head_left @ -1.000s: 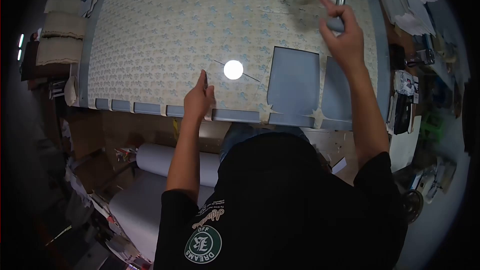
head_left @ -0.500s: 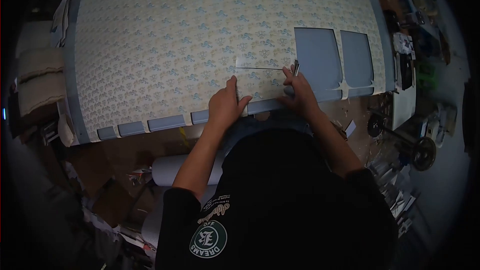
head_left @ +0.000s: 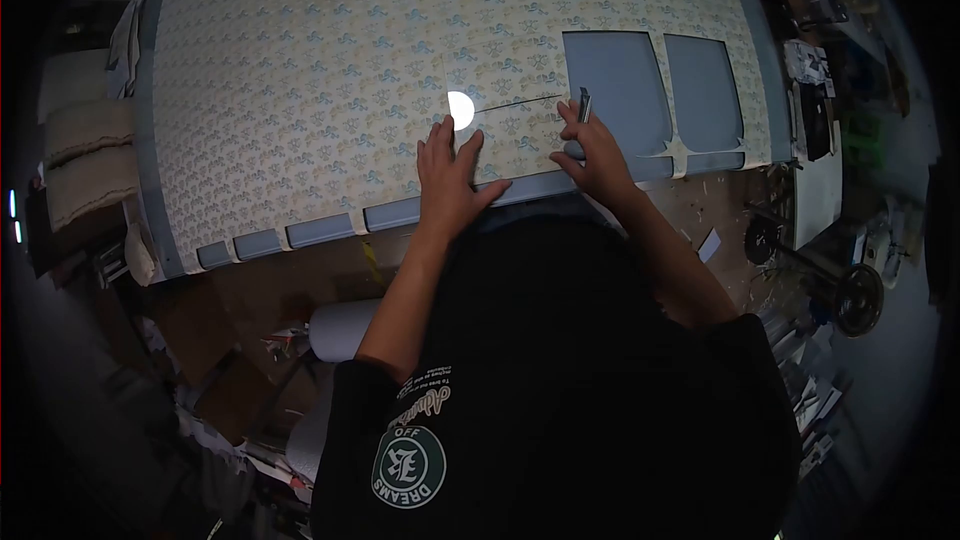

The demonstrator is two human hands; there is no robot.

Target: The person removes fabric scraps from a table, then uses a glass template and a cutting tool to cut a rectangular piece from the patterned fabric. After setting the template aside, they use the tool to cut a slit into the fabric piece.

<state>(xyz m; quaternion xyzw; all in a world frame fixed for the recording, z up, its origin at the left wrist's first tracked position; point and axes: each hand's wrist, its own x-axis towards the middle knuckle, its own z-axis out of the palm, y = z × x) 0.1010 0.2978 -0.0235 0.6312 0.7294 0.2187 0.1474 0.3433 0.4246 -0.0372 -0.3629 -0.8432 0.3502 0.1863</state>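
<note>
My left hand (head_left: 450, 178) lies with its fingers spread on the patterned fabric (head_left: 330, 70), close to the table's front edge. At its fingertips a bright round glare shows on a clear sheet or plate (head_left: 460, 110), whose outline is hard to make out. My right hand (head_left: 595, 155) is closed round a slim metal-looking utility knife (head_left: 585, 105), pointing up beside the cut-outs. A thin dark line runs across the fabric between the two hands. Right of the knife are two rectangular cut-outs, where the blue-grey table surface (head_left: 617, 85) shows through.
Smaller openings line the fabric's front edge at left. Stacked cushions (head_left: 92, 145) stand by the table's left end. A grey roll (head_left: 340, 330) lies below the table, and a round-based metal stand (head_left: 858, 298) is at right. Scraps litter the floor.
The view has shifted slightly. My left hand has spread its fingers and reached farther up onto the fabric. The line between my hands now slants, and the glare has become round and brighter.
</note>
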